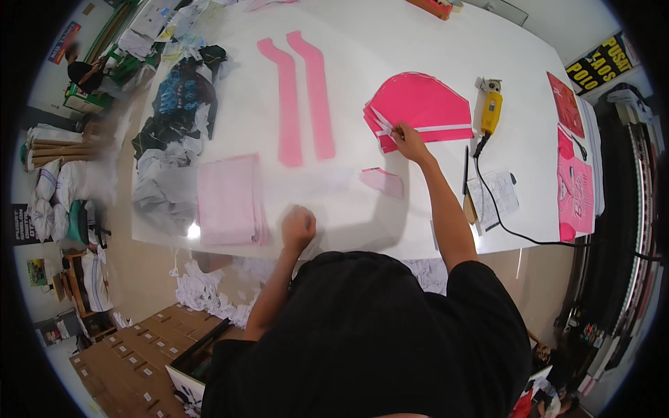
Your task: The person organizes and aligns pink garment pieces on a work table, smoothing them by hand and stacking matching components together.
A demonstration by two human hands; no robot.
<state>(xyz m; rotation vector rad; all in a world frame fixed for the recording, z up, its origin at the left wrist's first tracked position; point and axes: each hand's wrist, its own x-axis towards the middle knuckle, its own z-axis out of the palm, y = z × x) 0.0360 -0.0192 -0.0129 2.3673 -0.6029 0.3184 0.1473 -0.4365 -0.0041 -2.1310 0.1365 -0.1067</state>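
On the white table lies a stack of hot pink cut fabric pieces [424, 101] with a rounded far edge and a white strip [442, 130] across its near part. My right hand [408, 141] reaches out to the stack's near left corner, thumb and fingers pinched on the layered fabric there. Closed in a loose fist, my left hand [300, 226] is at the table's near side with nothing showing in it. Beside it sits a folded stack of pale pink fabric [226, 202]. A small pale pink scrap [382, 181] lies just nearer than the hot pink stack.
Two long pink strips [289, 104] lie left of centre. A yellow electric cutter [491, 111] trails a black cord over the right side, past a paper sheet [496, 196]. Dark and white cloth [178, 104] is heaped at the left edge; scissors [580, 148] lie far right.
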